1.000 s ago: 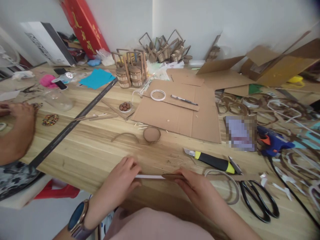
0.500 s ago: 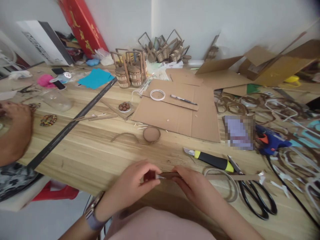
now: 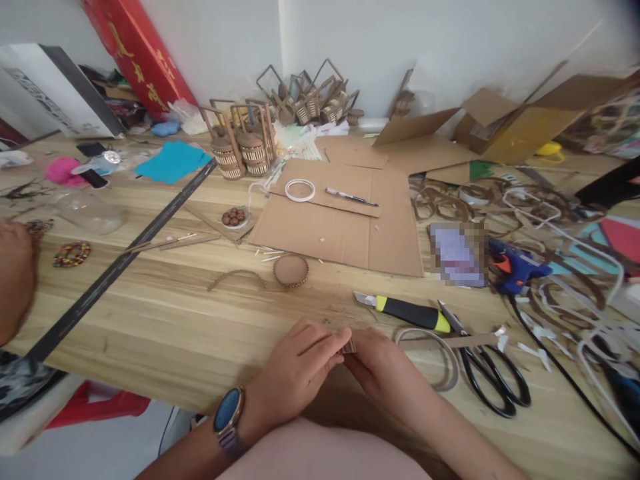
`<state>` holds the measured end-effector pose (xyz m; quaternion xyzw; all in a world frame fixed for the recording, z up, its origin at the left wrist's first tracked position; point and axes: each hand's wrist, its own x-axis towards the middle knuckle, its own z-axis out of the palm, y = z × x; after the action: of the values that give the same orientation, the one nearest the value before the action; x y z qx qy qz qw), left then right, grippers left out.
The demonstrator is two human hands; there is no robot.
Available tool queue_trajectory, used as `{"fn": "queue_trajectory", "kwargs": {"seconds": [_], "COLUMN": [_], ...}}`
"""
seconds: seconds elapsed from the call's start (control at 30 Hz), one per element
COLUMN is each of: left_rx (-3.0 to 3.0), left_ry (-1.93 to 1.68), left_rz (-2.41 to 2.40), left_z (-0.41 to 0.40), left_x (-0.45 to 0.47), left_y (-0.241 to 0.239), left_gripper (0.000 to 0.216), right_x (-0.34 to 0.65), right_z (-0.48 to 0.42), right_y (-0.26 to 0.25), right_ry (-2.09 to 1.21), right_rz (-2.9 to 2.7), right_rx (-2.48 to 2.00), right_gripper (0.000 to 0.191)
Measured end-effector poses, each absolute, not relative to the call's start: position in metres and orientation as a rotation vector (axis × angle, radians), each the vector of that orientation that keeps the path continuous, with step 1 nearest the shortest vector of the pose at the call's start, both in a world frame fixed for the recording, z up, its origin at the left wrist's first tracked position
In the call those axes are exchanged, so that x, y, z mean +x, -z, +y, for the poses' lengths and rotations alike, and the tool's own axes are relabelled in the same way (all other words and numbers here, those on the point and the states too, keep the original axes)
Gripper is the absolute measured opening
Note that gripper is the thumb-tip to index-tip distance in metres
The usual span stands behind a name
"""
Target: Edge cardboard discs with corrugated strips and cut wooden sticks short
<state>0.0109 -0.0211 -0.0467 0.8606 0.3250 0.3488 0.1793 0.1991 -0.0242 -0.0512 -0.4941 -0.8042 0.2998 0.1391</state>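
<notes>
Brown and marked with narrow, paler lines, a small slatted piece (image 3: 349, 346) shows in the head view between the person's 2 hands, low and near the middle, above the near edge of the wooden table (image 3: 165, 333). Only a short end of it is visible; fingers cover the rest, so its full length and shape cannot be told. The left hand (image 3: 300, 363) is closed, its thumb and forefinger pinching the visible end. The right hand (image 3: 385, 363) is curled around the other side, gripping it too, though its fingertips are mostly hidden. Just beyond the right hand lie a pale looped strip (image 3: 455, 365) and black-handled scissors (image 3: 493, 377), with a yellow-and-black utility knife (image 3: 413, 313) farther up. A round, dark-rimmed disc (image 3: 291, 271) rests ahead of the hands, near a curved strip (image 3: 239, 272) and the cardboard sheet (image 3: 340, 233). Compared with 1.0 s ago, the hands have come together: then a white band stretched across a gap between them, and now no white shows there. The left hand has moved right to meet the other, and its watch (image 3: 229, 410) has turned face up since 0.5 s ago. The tools lie as before.
</notes>
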Motion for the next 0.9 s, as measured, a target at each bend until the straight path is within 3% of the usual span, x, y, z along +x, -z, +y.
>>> {"fn": "queue_trajectory", "kwargs": {"seconds": [0.33,0.57,0.63,0.7,0.9], "left_rx": [2.646,2.675,2.672,2.668,2.687], "left_ry": [-0.996,-1.074,-1.083,-1.093,-1.027], "left_rz": [0.835,0.767,0.768,0.766,0.751], "left_z": [-0.018,-0.016,-0.015,-0.016,-0.016], "left_x": [0.012,0.014,0.014,0.013,0.011], "left_y": [0.054,0.060,0.060,0.059,0.057], "left_gripper": [0.027,0.022,0.022,0.023,0.026], "right_x": [0.201,0.214,0.228,0.243,0.268], "right_z": [-0.026,-0.028,-0.029,-0.030,-0.025], "right_y": [0.059,0.055,0.052,0.051,0.049], "right_ry": [-0.764,-0.727,-0.615,-0.477,-0.195], "right_rz": [-2.313,-2.369,-2.438,-2.516,-2.625], "right_rx": [-1.380,-1.359,-1.429,-1.519,-1.700], "right_gripper": [0.025,0.008,0.027,0.035,0.012]}}
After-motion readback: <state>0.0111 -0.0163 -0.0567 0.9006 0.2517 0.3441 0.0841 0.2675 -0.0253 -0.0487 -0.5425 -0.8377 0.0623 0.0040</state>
